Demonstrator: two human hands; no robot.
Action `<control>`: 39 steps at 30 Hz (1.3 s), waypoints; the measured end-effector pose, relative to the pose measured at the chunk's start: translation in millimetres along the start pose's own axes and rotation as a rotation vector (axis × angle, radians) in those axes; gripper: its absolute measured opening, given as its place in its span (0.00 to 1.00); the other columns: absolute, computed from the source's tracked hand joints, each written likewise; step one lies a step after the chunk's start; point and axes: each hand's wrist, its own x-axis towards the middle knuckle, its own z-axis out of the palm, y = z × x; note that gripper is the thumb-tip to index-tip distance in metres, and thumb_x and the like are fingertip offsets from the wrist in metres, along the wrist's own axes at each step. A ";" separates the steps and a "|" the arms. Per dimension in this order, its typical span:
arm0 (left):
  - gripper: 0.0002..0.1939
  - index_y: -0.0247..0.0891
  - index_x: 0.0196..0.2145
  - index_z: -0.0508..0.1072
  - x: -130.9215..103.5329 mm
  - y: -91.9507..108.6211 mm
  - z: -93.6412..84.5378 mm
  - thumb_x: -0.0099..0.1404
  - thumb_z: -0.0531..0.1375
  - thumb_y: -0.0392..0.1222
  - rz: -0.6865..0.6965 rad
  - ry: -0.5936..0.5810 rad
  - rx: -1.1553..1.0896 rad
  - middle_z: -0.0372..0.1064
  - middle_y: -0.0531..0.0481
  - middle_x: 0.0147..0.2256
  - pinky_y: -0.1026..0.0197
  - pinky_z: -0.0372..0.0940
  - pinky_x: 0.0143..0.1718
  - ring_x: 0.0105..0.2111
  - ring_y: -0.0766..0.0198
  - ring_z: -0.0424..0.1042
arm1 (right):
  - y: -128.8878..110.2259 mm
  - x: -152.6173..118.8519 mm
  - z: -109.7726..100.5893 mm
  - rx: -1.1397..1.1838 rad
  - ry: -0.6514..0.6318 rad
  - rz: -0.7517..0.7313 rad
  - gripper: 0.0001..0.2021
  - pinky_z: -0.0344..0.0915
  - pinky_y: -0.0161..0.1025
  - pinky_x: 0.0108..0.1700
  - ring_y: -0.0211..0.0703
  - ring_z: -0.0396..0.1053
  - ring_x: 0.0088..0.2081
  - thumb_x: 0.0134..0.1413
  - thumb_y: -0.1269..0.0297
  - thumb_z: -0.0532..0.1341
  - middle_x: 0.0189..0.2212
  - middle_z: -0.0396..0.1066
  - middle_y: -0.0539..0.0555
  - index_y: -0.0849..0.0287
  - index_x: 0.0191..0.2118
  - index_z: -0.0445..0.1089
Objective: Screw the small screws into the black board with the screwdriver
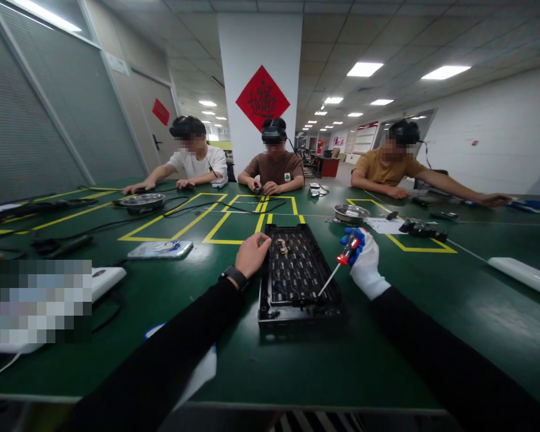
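Observation:
A black plastic casing (300, 314) lies flat on the table before me, its inside holding rows of dark round shapes and a small tan piece (282, 245) near the far left. My left hand (251, 257), bare with a watch at the wrist, has its fingers curled together on the casing's left rim. In a white and blue glove, my right hand (363, 259) is closed round the red and black handle of a screwdriver (344, 257). The screwdriver slants down to the left, its tip at the casing's near right part. Whether the tip sits on a screw I cannot tell.
A phone (161, 249) lies left of the casing; a white cloth-like item (202, 373) is under my left forearm. Metal bowls (351, 212) (142, 203), cables and dark parts (423, 228) are farther off. Across the green table (432, 300) sit three people wearing headsets.

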 end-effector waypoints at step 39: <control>0.12 0.40 0.28 0.75 -9.1 16.9 3.6 0.53 0.59 0.51 0.442 -0.353 0.045 0.62 0.52 0.23 0.64 0.53 0.31 0.27 0.66 0.60 | 36.4 14.8 -1.3 0.094 0.193 0.085 0.19 0.66 0.30 0.20 0.32 0.67 0.20 0.44 0.47 0.56 0.22 0.68 0.47 0.59 0.34 0.61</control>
